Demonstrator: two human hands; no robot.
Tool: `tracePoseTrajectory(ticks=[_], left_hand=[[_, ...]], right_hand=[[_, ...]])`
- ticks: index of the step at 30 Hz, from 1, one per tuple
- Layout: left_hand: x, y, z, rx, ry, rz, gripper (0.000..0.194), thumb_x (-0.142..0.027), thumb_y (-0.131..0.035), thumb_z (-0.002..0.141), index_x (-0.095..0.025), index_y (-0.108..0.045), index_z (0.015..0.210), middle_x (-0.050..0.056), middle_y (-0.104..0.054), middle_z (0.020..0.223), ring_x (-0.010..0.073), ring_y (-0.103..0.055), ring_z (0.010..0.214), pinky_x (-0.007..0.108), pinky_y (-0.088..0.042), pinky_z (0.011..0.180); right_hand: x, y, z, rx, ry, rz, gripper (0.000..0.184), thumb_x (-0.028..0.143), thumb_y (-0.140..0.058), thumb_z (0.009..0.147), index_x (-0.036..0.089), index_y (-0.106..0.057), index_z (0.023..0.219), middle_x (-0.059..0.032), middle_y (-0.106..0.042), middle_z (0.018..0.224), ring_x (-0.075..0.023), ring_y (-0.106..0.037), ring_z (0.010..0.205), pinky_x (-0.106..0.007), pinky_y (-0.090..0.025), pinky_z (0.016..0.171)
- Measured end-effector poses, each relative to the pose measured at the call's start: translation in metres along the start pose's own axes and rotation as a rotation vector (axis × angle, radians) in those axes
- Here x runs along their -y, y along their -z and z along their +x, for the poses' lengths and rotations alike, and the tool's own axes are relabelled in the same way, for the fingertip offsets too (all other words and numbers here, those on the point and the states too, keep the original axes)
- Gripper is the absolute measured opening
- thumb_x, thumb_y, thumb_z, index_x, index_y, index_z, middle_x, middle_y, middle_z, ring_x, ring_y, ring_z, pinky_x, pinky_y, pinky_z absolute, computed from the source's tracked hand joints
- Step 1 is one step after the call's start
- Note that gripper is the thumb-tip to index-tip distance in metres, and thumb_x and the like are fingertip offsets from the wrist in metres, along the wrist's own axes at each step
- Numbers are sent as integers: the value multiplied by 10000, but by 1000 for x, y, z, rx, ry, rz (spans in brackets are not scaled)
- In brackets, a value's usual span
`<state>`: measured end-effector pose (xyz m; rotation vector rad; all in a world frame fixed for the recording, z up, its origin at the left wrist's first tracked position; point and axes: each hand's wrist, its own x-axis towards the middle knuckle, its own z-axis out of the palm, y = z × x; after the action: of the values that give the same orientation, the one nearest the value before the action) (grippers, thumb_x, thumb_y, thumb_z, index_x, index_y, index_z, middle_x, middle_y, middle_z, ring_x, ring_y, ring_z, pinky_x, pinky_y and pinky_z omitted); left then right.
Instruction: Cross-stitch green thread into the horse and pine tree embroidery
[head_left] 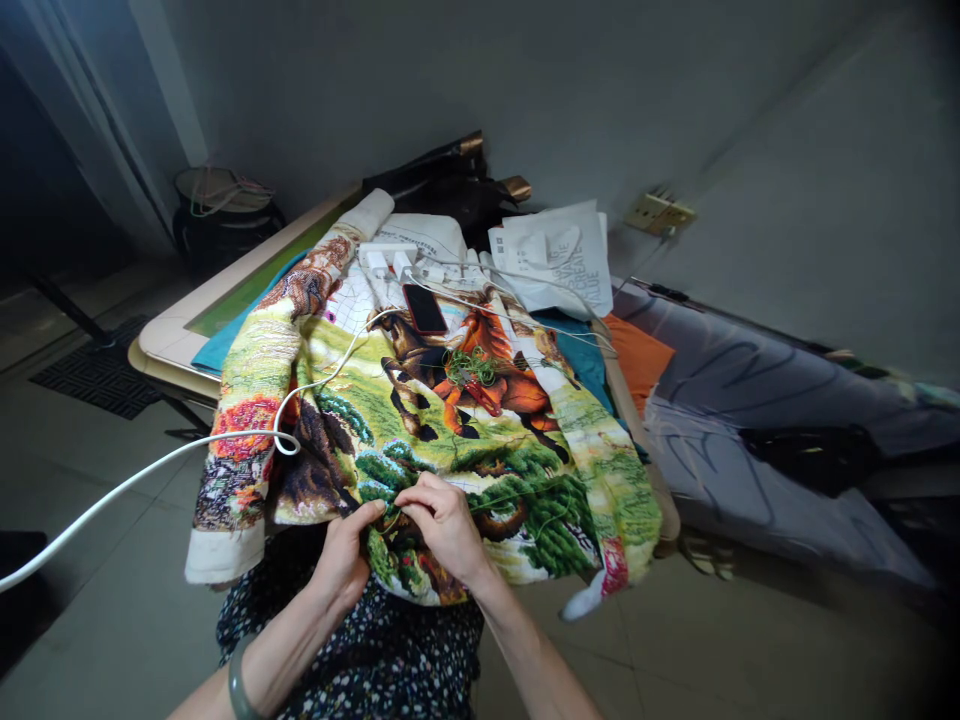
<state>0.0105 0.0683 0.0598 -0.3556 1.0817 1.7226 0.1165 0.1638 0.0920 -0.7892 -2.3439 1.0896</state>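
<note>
A bangle (238,678) rings the left arm (292,640); the left hand (343,560) grips the near edge of the embroidered cloth (450,450); the right hand (444,522) pinches close beside it, on what I cannot tell. The cloth covers much of a pale-rimmed table (169,335); tiled floor (97,580) left, grey wall (540,110) far.
</note>
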Motion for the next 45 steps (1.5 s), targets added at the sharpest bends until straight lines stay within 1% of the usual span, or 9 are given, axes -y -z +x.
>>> tracePoseTrajectory(ticks=[13,15,19,25,29,34,39,41,45], left_hand=[[-2,4,-4,48,55,-96,202,-159,-867,511,-106,-755,671,31,-737,667,144,-636,624,261,-522,635],[-4,5,-4,46,73,-118,185,-158,-859,512,-113,-742,649,9,-707,631,123,-601,587,244,-505,596],[-7,2,-6,14,77,-154,170,-135,-841,515,-142,-696,603,-29,-655,592,98,-552,546,224,-473,541],[-8,0,-8,-15,71,-214,224,-129,-854,483,-160,-644,556,-60,-603,539,84,-521,505,217,-449,512],[-5,4,-7,25,84,-162,223,-151,-880,473,-137,-694,596,-31,-654,571,103,-560,534,234,-482,554],[-2,5,-4,31,84,-105,215,-179,-892,493,-120,-719,605,-12,-675,575,110,-562,530,238,-474,538],[-2,6,-4,50,63,-102,224,-171,-884,486,-101,-759,658,23,-737,650,135,-622,606,256,-517,629],[-1,7,-4,74,50,-88,258,-184,-886,475,-86,-772,685,43,-754,680,148,-640,630,264,-524,651],[1,9,-5,93,33,-59,285,-192,-887,457,-73,-772,688,60,-755,667,168,-657,616,279,-532,644]], right_hand=[[25,-6,-4,-57,50,-188,150,87,-589,926,187,-678,859,-37,-677,869,-165,-636,803,-246,-451,726],[27,-4,-10,-61,66,-246,60,175,-689,900,189,-676,844,-37,-669,863,-174,-628,800,-254,-439,709],[26,-10,-20,-41,37,-349,239,342,-866,766,197,-677,752,-7,-654,747,-168,-599,709,-262,-391,648],[23,-29,-23,-100,-81,-408,241,253,-824,801,181,-639,664,14,-611,647,-129,-542,603,-268,-303,595],[25,-29,-23,-90,-29,-362,273,95,-616,900,175,-576,643,12,-597,652,-116,-531,610,-257,-296,602],[28,-16,-21,11,45,-236,299,109,-578,938,177,-560,648,18,-583,655,-112,-524,610,-235,-327,603],[30,-2,-10,-31,76,-359,106,189,-613,978,175,-706,930,-28,-666,826,-164,-605,783,-252,-402,702],[32,-2,-3,10,97,-448,96,199,-641,964,189,-719,1018,-46,-670,900,-191,-610,868,-269,-421,736],[39,-14,10,162,120,-538,120,101,-630,917,186,-688,856,-63,-651,920,-220,-597,915,-284,-426,686]])
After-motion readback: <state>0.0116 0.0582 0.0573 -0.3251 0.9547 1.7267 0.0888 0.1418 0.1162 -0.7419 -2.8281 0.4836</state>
